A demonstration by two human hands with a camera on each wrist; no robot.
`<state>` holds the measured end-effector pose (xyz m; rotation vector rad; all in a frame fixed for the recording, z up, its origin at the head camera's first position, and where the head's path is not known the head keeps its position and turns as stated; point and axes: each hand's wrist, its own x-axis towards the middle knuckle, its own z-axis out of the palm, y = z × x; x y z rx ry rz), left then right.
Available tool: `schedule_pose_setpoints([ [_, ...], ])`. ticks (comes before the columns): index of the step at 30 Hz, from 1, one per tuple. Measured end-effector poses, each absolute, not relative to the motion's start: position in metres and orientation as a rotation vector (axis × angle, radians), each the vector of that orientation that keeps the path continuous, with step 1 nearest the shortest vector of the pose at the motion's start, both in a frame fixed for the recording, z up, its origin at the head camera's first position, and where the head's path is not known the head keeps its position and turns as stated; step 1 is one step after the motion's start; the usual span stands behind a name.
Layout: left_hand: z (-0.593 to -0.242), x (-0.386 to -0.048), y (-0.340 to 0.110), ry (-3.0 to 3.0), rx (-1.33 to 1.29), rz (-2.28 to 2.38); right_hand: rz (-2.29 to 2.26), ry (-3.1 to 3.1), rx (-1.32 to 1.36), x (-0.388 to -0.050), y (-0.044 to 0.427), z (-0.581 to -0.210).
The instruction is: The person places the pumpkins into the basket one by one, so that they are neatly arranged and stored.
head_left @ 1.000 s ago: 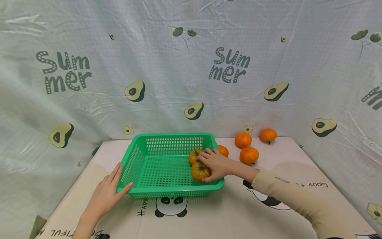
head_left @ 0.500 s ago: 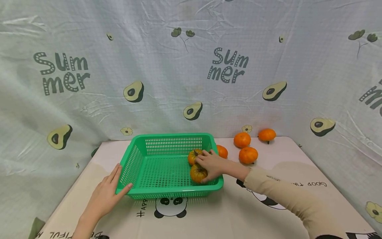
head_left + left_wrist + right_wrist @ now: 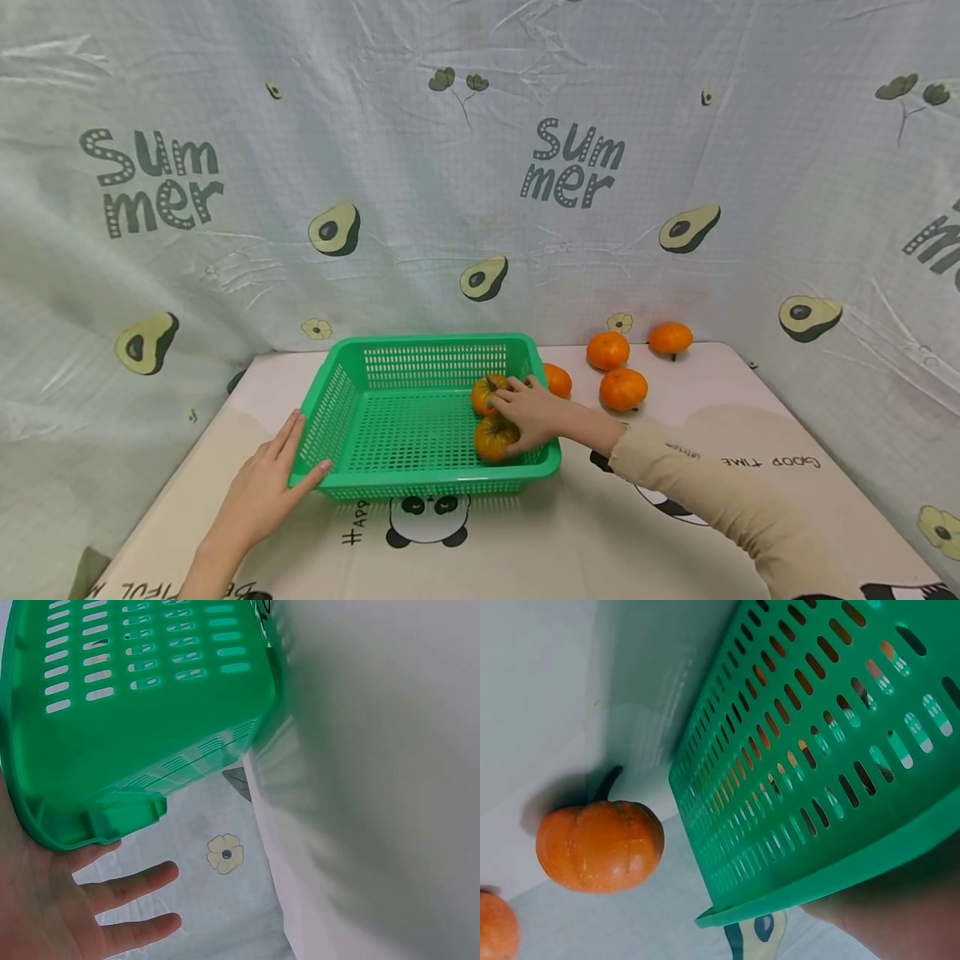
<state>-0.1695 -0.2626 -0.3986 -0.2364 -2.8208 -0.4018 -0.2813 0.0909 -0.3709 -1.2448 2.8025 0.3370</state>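
Observation:
My left hand (image 3: 261, 483) rests with straight fingers along the left rim of a green plastic basket (image 3: 420, 481), the thumb on its front left corner. In the left wrist view, the fingers (image 3: 135, 889) extend past the rim without curling round it. My right hand (image 3: 531, 412) reaches over the basket's right side, spread loosely above two small orange-green pumpkins. Thumb and fingertips touch or nearly touch the near pumpkin (image 3: 492, 442). The far pumpkin (image 3: 483, 396) sits just behind, by the fingertips. In the right wrist view, the basket wall mostly hides the right hand (image 3: 900, 915).
Outside the basket's right wall sits an orange pumpkin (image 3: 558, 381), partly hidden. Further right are three more: one nearer (image 3: 623, 389), one behind (image 3: 607, 350) and one at the back (image 3: 671, 338). A printed cloth (image 3: 420, 283) hangs behind the table (image 3: 585, 542).
The near pumpkin has shifted slightly left and down in the basket, and more of it shows from under my right hand. The right hand has loosened a little around it. My left hand stays put.

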Motion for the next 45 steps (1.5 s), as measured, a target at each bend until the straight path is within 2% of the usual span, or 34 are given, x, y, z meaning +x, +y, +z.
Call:
schedule_pose_setpoints([
  [10,-0.399,-0.169,-0.263,-2.821,-0.24,-0.409,0.135,2.898,-1.349,-0.281,0.103,-0.372],
  [22,-0.4,-0.17,-0.263,-2.815,-0.241,-0.4,-0.356,3.282,-1.516,-0.291,0.155,-0.384],
  [28,-0.4,-0.17,-0.263,-2.818,-0.23,-0.41,-0.56,3.432,-1.472,-0.308,0.19,-0.393],
  [35,-0.4,-0.17,-0.263,-2.812,-0.234,-0.412,-0.45,3.617,-1.44,-0.325,0.232,-0.405],
  [45,-0.4,-0.17,-0.263,-2.799,-0.237,-0.415,-0.468,3.817,-1.082,-0.354,0.291,-0.415],
])
